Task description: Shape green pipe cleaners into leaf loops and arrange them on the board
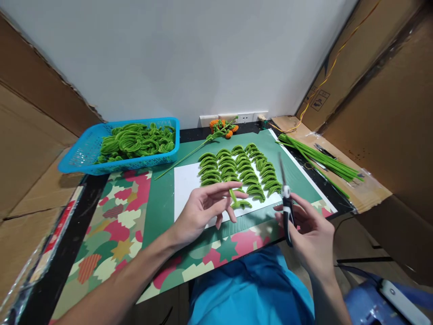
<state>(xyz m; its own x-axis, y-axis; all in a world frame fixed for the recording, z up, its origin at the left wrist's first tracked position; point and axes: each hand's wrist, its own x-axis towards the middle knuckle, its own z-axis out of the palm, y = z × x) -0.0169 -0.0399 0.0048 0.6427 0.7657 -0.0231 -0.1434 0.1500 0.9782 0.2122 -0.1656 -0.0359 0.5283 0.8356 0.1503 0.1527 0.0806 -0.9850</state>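
My left hand point(199, 210) is over the front of the white paper point(186, 189), its thumb and fingers pinching a small green pipe-cleaner leaf point(233, 197). The outer fingers are spread, and part of the leaf overlaps the pieces behind it. Black-and-white handled scissors point(287, 203) are in my right hand point(311, 230), blades pointing up and away, just right of the paper. Curved green pipe-cleaner leaves point(248, 176) lie in several columns on the paper. My left fingers hide the front ends of some columns.
A blue basket point(77, 155) piled with green pipe-cleaner pieces point(135, 142) stands at the back left. An orange-flowered stem point(223, 128) lies behind the paper. Green pipe-cleaner stems point(321, 160) and a dark pointed tool point(324, 150) lie right. Cardboard walls point(382, 90) flank the table.
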